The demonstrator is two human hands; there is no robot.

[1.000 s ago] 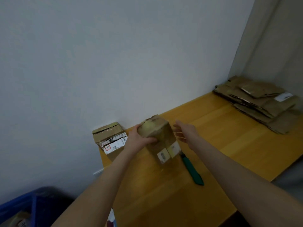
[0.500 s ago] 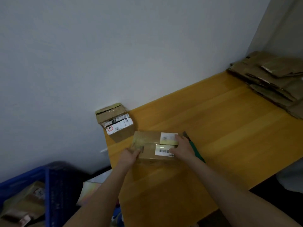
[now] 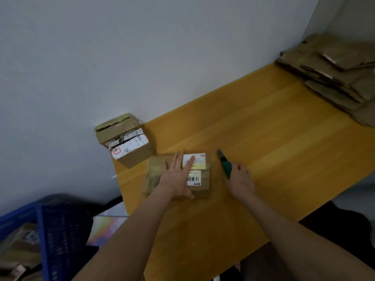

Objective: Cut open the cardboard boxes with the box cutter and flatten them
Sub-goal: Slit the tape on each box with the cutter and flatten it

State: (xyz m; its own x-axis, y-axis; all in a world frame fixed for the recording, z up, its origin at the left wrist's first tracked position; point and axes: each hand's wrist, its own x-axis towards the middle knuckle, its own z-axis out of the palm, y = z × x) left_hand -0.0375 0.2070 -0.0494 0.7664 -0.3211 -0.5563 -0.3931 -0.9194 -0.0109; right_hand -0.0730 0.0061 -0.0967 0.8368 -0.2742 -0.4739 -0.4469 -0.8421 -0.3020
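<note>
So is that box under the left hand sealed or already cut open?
Sealed, it seems: the box lies on the table, flaps closed, glossy tape across its top, left hand pressing flat on it.

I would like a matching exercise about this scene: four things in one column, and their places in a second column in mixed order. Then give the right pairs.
1. barcode box
2. box cutter
3. flattened cardboard
4. blue crate

A. far right end of the table
B. beside the table, lower left
C. under the flat left hand
D. gripped by the right hand

Pairs: 1-C, 2-D, 3-A, 4-B.
</note>
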